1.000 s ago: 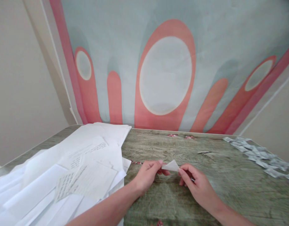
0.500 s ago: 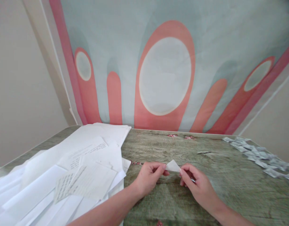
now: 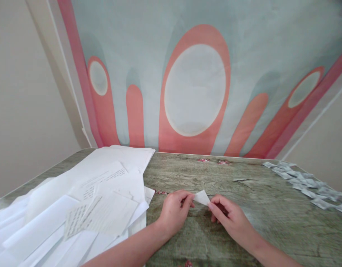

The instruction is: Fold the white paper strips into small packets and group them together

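Observation:
A small folded piece of white paper [image 3: 201, 197] is held up between my two hands, just above the table. My left hand [image 3: 176, 208] pinches its left corner between thumb and fingers. At the lower right corner, the thumb and index finger of my right hand [image 3: 227, 213] grip the same paper. Its upper edge comes to a point, and the fingertips cover both ends.
Loose white sheets [image 3: 48, 207], some printed, lie in a large heap on the left of the wood-grain table [image 3: 187, 170]. Several small folded paper pieces [image 3: 307, 185] sit in rows at the far right. A coral and grey-green patterned panel [image 3: 243, 44] rises behind the table.
The folded paper has shifted slightly left and tilted, its right corner now lower. My right hand has moved a little left along with it.

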`<control>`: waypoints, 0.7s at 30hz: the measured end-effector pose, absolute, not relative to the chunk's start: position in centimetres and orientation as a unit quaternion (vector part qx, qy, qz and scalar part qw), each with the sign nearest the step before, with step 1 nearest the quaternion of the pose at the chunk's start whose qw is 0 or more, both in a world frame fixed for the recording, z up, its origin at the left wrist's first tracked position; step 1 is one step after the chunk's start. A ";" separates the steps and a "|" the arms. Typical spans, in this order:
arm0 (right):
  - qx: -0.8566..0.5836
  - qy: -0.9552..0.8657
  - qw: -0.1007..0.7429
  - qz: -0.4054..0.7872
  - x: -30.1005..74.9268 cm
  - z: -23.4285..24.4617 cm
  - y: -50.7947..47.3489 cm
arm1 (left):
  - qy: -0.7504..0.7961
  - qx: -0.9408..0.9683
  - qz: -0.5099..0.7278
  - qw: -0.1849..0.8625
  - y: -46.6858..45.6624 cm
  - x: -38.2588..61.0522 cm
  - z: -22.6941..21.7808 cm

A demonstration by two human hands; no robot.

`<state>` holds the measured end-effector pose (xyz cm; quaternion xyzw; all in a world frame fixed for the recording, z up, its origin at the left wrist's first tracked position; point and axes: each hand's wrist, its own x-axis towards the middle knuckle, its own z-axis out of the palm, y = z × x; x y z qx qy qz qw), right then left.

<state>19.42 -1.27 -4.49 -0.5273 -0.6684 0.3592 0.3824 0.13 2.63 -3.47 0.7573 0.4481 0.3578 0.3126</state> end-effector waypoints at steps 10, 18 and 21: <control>-0.527 -0.670 0.368 0.373 19.4 -4.1 -0.9 | 0.421 0.737 0.360 0.387 2.6 0.3 -2.9; -0.547 -0.652 0.375 0.367 19.6 -4.3 -0.9 | 0.430 0.763 0.334 0.348 2.5 0.3 -3.0; -0.548 -0.649 0.375 0.373 19.6 -4.3 -0.9 | 0.439 0.763 0.332 0.339 2.5 0.3 -3.2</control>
